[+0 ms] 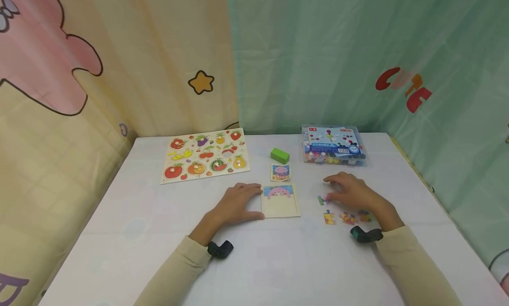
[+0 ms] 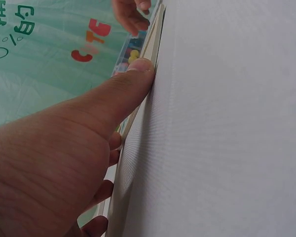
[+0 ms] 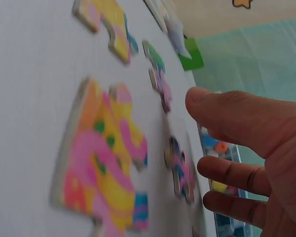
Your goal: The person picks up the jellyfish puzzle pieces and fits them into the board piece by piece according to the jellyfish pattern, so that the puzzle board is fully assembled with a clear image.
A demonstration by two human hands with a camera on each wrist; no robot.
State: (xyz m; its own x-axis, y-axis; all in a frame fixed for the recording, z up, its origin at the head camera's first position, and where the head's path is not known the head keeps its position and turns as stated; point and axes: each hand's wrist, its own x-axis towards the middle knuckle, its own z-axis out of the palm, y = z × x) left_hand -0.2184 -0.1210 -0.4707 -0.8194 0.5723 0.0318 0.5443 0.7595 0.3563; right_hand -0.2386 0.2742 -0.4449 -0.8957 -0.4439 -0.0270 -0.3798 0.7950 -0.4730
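On the desk [image 1: 274, 266], we see our left hand [image 1: 237, 204] at the left edge of the board [image 1: 280, 208], its thumb and fingers spread apart, with the thumb near the lower corner and the index finger near the upper one. In the left wrist view, the thumb tip touches the board's edge. The board lies flat; its upper strip shows a pink head with eyes on blue, and the wood below is bare.

Our right hand [image 1: 349, 192] is to the right of the board, over the desk, thumb and fingers apart, with nothing between them. Its thumb is near a green-and-pink piece [image 1: 320, 200]; from the head view we cannot tell whether they touch. A yellow piece [image 1: 329, 218] and a pink-and-yellow piece [image 1: 347, 218] lie nearer us, and another piece [image 1: 363, 216] lies by the wrist.

Just beyond the board is a picture card [image 1: 280, 172], then a green block [image 1: 280, 155]. Farther back, we have a fruit board [image 1: 217, 154] on the left and a clear box [image 1: 334, 144] on the right.
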